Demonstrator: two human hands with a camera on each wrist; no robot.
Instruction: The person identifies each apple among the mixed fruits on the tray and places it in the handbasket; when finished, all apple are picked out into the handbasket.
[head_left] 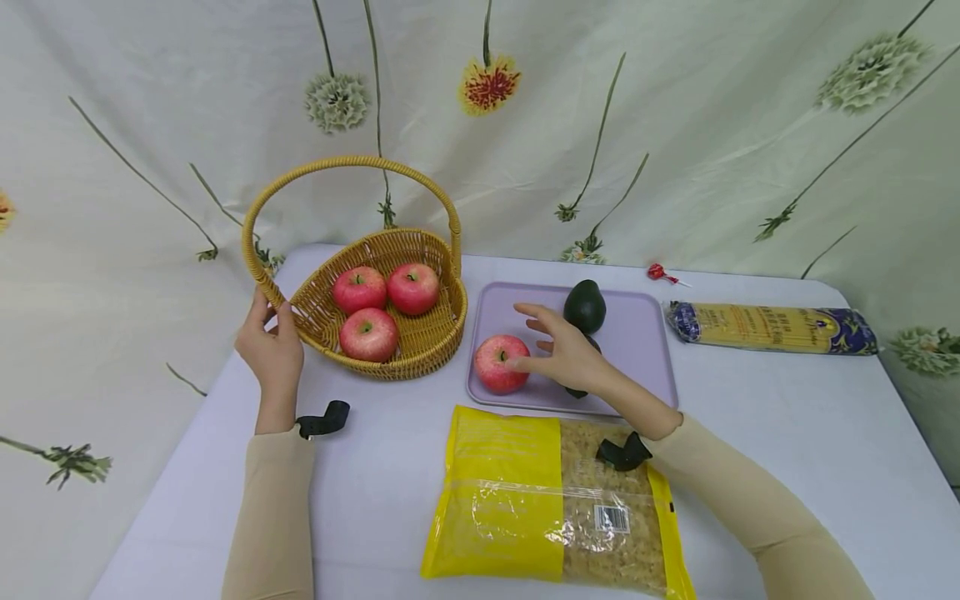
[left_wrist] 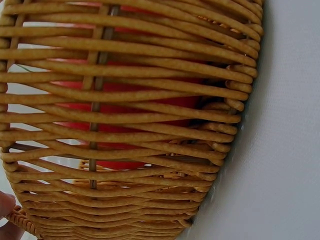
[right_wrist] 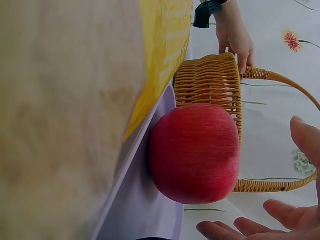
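My left hand [head_left: 272, 354] pinches the lower end of the handle of a wicker basket [head_left: 431, 363], at the basket's left side. Three red apples [head_left: 368, 335] lie in the basket; its woven wall fills most of the left wrist view. Over a lilac tray [head_left: 637, 358], my right hand [head_left: 572, 354] is spread, fingers pointing left and thumb in front of a red apple [head_left: 493, 371] on the tray's left end. The right wrist view shows this apple [right_wrist: 195, 155] with the fingers apart from it. A dark green avocado [head_left: 584, 307] sits behind that hand; another dark item is mostly hidden under it.
In front of the tray lies a large yellow and clear bag [head_left: 502, 500] of grain-like food, partly under the right forearm. A pack of noodles [head_left: 772, 327] and a red lollipop [head_left: 657, 272] are at the right rear. Flowered cloth [head_left: 525, 167] hangs behind the table.
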